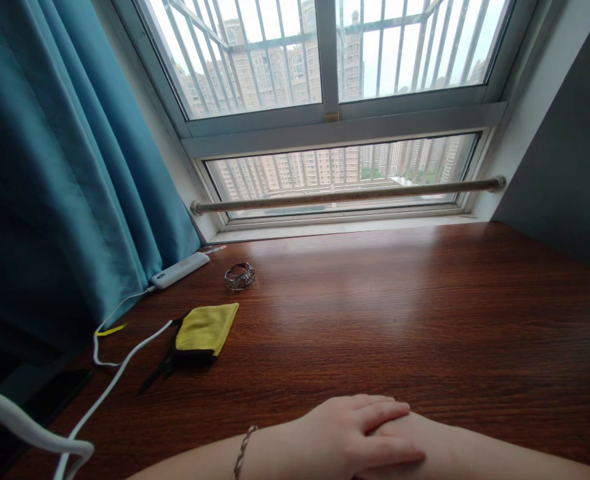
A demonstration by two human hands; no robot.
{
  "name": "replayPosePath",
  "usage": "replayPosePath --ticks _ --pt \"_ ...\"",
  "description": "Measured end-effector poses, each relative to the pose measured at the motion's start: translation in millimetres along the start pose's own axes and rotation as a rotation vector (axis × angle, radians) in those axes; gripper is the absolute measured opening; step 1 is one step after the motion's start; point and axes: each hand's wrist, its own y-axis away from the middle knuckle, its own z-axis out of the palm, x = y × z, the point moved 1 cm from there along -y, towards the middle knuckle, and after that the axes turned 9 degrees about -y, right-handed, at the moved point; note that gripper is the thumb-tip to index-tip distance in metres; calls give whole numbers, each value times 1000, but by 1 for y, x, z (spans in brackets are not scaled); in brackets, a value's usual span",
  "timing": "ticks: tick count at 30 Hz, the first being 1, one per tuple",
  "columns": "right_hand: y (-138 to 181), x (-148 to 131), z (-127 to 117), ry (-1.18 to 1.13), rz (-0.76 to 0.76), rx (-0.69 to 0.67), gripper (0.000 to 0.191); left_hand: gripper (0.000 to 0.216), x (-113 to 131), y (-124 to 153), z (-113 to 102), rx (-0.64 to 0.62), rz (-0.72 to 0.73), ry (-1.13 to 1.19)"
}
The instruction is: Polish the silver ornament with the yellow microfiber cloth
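Both my hands rest on a dark wooden table (399, 307) at the bottom edge of the view. My left hand (355, 433), with a thin bracelet (243, 450) on its wrist, lies flat with fingers stretched out on top of my right hand (415, 433). The right hand is mostly covered, and its fingers are hidden. Neither hand holds anything that I can see. The nearest object is a yellow cloth pouch (205, 330) to the far left of the hands.
A glass ashtray (239, 275) and a white power bank (179, 270) with a white cable (119, 373) sit at the back left. Black scissors (162, 367) lie under the pouch. A dark phone (55, 393) lies at the left edge. Teal curtain (59, 167) hangs left; window (335, 173) ahead.
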Motion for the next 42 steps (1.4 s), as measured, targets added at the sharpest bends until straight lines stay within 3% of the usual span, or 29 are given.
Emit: replayPosePath --ticks 13,19,25,32,36,42 --pt "7 38 33 95 -15 -58 27 41 -2 2 3 10 28 -7" --pt "8 37 36 134 -63 -68 46 43 0 -1 -2 -8 27 -34" --pt "11 46 42 141 -71 -84 34 40 2 -2 -2 -12 12 -53" --pt "8 51 50 128 -64 -64 35 40 1 -2 -1 -4 23 -52" --pt "7 46 43 99 -42 -47 30 39 0 -1 1 19 22 -50" --pt "8 17 15 46 -26 3 29 40 0 -2 0 13 24 -56"
